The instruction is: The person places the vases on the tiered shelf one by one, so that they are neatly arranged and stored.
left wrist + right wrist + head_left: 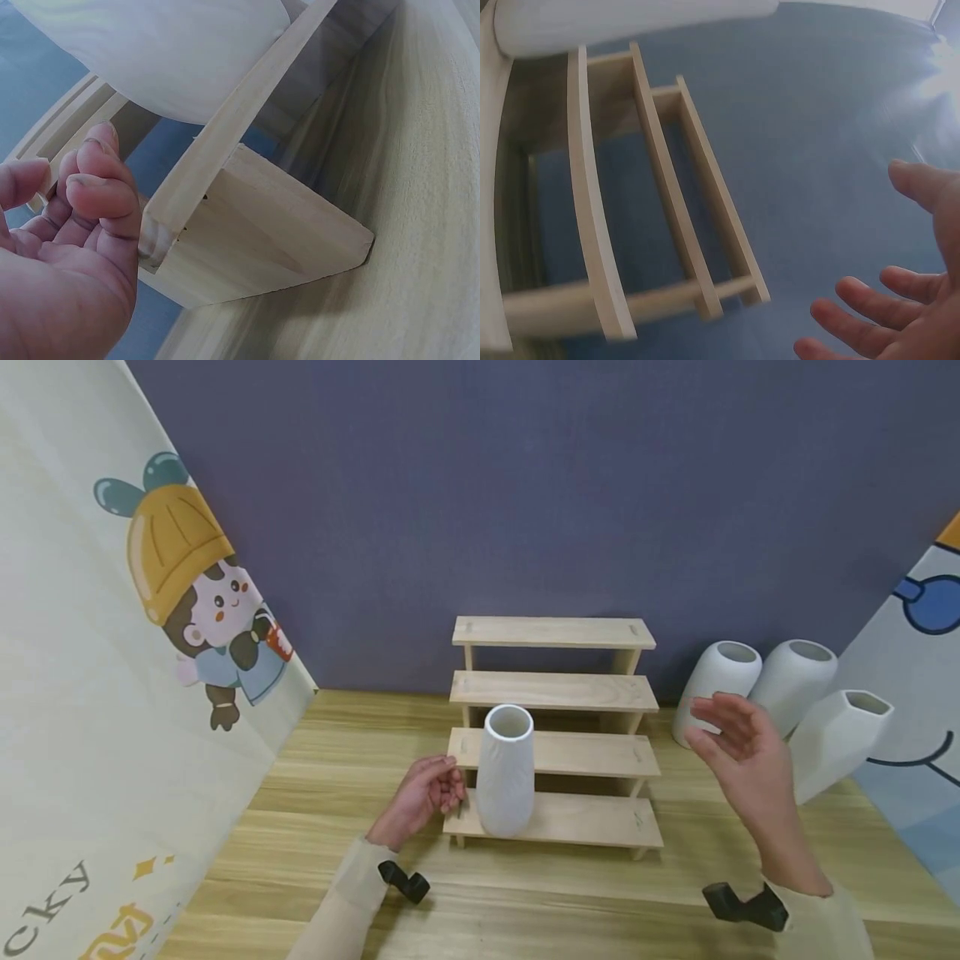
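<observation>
The right hand (750, 768) is hovering closest, its fingers spreading wide and holding nothing, in front of three white vases (716, 685) that are standing at the right of the counter (315, 827). The left hand (420, 797) is curling its fingers loosely, gripping nothing, beside the left end of a wooden stepped rack (585, 752); I cannot tell whether they are touching it. A textured vase (506, 781) is standing upright on the lowest step (592, 818), near that hand.

I saw a white vase (506, 785) and pale beige shelves (592, 818) beside the left hand (422, 797); near the right hand (746, 764), three more vases (712, 681), also white. Below them the tabletop (337, 768) was streaked yellowish-brown, the wall (525, 485) beyond dark blue.
</observation>
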### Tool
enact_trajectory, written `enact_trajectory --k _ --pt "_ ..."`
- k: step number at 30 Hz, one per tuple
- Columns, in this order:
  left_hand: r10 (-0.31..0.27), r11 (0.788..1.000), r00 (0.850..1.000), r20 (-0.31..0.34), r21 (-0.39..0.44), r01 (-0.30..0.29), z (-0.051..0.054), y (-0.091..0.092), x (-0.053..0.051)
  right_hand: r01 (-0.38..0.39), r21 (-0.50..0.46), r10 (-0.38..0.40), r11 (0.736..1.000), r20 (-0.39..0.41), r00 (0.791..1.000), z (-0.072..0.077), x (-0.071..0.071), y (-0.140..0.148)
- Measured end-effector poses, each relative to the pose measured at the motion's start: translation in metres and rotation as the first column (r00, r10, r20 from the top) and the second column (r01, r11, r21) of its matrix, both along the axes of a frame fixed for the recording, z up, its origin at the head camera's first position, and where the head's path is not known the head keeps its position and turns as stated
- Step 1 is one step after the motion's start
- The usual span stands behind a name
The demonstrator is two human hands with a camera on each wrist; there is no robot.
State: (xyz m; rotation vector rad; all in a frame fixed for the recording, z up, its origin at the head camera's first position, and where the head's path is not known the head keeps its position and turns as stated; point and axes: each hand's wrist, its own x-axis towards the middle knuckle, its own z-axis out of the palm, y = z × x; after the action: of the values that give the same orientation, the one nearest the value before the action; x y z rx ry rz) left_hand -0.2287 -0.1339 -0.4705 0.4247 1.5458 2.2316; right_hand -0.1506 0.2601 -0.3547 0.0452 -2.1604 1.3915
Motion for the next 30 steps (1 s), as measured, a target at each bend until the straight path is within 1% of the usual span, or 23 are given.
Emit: enact_trajectory --k 4,7,9,11,14,15,18,20,23,26,28,30 --pt "-0.003 1.000 1.000 0.003 0.000 0.003 0.000 -0.001 0.000 0.092 -0.030 -0.091 0.995 0.030 0.995 -0.001 0.002 0.015" --pt "-0.004 1.000 1.000 0.008 -0.004 0.004 -0.001 -0.001 0.000 0.140 -0.097 -0.136 0.985 0.044 0.990 -0.001 0.004 0.025" --pt "-0.004 1.000 1.000 0.010 -0.007 0.004 -0.001 -0.001 0.000 0.171 -0.117 -0.166 0.978 0.048 0.985 -0.001 0.006 0.031" --pt "-0.004 1.000 1.000 0.011 -0.012 0.004 -0.002 -0.001 -0.001 0.193 -0.112 -0.187 0.975 0.058 0.981 -0.001 0.008 0.038" --pt "-0.004 1.000 1.000 0.005 -0.016 0.004 -0.003 -0.001 -0.001 0.231 -0.069 -0.224 0.970 0.096 0.970 -0.001 0.010 0.047" --pt "-0.005 1.000 1.000 0.003 -0.016 0.005 -0.003 -0.001 -0.001 0.240 -0.068 -0.231 0.968 0.111 0.966 -0.001 0.010 0.051" --pt "-0.009 1.000 1.000 -0.004 -0.011 0.009 -0.003 -0.001 -0.002 0.288 -0.077 -0.275 0.955 0.146 0.950 0.000 0.010 0.060" --pt "-0.014 1.000 1.000 -0.005 -0.005 0.014 -0.003 -0.001 -0.001 0.324 -0.102 -0.307 0.941 0.149 0.940 -0.001 0.009 0.065" --pt "-0.014 1.000 1.000 -0.007 -0.007 0.014 -0.003 -0.001 -0.001 0.378 -0.110 -0.364 0.919 0.132 0.922 -0.002 0.009 0.073" --pt "-0.007 1.000 1.000 -0.007 -0.012 0.007 -0.002 -0.001 -0.001 0.436 -0.096 -0.418 0.895 0.158 0.894 -0.002 0.008 0.081" --pt "-0.001 1.000 1.000 -0.003 -0.015 0.001 -0.002 -0.001 -0.001 0.471 -0.065 -0.453 0.880 0.186 0.872 -0.003 0.008 0.086" --pt "0.001 1.000 1.000 0.004 -0.013 -0.001 -0.001 0.000 -0.001 0.498 -0.041 -0.481 0.867 0.196 0.854 -0.004 0.007 0.091"
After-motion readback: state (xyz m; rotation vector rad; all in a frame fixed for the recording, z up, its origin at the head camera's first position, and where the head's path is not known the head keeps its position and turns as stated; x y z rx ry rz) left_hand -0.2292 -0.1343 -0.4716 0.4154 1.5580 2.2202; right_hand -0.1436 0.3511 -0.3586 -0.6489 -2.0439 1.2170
